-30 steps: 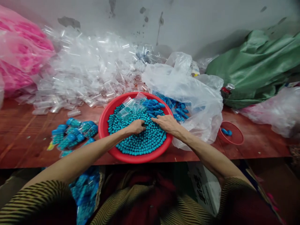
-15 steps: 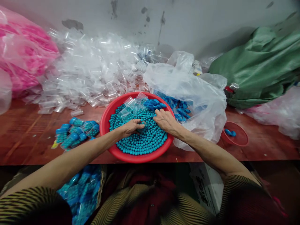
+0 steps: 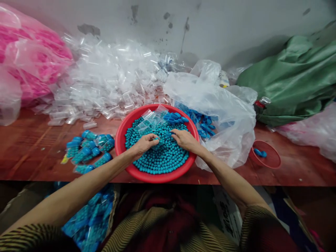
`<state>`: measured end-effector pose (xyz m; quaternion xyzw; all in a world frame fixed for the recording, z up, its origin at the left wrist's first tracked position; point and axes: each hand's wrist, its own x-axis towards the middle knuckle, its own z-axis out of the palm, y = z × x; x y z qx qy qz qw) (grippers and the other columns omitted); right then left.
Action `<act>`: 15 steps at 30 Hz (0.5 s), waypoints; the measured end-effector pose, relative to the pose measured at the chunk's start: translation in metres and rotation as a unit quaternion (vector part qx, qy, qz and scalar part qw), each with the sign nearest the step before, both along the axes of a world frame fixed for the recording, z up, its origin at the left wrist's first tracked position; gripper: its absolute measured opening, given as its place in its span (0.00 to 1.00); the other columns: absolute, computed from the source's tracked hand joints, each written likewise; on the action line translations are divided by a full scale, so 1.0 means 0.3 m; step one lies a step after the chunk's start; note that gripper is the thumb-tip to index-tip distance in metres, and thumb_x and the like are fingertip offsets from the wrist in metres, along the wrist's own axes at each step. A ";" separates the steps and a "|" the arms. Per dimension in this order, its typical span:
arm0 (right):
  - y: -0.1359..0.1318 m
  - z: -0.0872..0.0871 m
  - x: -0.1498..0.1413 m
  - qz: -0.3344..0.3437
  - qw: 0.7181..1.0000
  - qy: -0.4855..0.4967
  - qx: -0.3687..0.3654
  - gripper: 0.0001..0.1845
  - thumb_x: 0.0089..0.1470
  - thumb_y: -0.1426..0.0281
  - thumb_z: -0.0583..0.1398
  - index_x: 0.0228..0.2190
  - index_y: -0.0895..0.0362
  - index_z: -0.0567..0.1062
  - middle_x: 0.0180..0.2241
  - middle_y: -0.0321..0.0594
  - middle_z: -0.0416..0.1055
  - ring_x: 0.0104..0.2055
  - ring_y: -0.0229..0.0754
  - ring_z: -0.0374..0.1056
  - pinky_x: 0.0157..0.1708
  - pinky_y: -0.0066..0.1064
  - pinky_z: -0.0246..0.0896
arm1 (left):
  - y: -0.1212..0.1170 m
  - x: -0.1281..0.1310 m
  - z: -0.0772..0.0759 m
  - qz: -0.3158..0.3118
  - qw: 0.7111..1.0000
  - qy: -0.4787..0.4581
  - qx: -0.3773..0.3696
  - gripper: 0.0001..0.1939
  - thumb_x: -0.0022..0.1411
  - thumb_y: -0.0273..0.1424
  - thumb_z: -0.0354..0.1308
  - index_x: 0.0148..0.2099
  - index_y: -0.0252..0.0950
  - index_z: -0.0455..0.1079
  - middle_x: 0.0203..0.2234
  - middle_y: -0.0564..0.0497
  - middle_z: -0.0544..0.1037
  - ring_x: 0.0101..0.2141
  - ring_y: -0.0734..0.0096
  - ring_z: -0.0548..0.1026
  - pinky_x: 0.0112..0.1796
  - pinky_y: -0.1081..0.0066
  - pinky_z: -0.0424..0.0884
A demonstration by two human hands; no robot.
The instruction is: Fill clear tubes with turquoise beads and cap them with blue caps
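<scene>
My left hand (image 3: 146,143) is closed on a small clear plastic tube (image 3: 156,140), which is mostly hidden by the fingers. It is above the turquoise beads (image 3: 157,164) that fill a red basin (image 3: 121,140). To its right, my right hand (image 3: 184,140) pinches a small dark blue piece (image 3: 170,134), which looks like one of the blue caps. More blue caps (image 3: 174,118) lie on the beads at the basin's back right. Beside them rest several empty clear tubes (image 3: 149,122).
Filled, blue-capped tubes (image 3: 89,148) lie left of the basin; more fill a box (image 3: 91,220) below. Clear tubes (image 3: 105,77) are heaped behind. A plastic bag (image 3: 217,105) partly covers blue caps (image 3: 206,126). A small red basket (image 3: 273,157) stands right, near a green sack (image 3: 291,80).
My right hand has moved from beside the blue caps toward my left hand, and a blue piece now shows at its fingertips. The whole view has shifted slightly.
</scene>
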<state>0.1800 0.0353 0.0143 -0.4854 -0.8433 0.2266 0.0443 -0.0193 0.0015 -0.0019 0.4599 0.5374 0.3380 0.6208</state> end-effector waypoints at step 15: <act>-0.086 -0.003 -0.049 -0.023 0.948 0.304 -0.090 0.07 0.57 0.67 0.53 0.35 0.57 0.68 0.27 0.33 0.68 0.27 0.34 0.63 0.30 0.27 0.60 | -0.075 0.027 0.020 -0.014 0.999 -0.021 0.047 0.19 0.52 0.36 0.58 0.44 0.36 0.59 0.24 0.59 0.67 0.16 0.82 0.66 0.15 0.78 0.62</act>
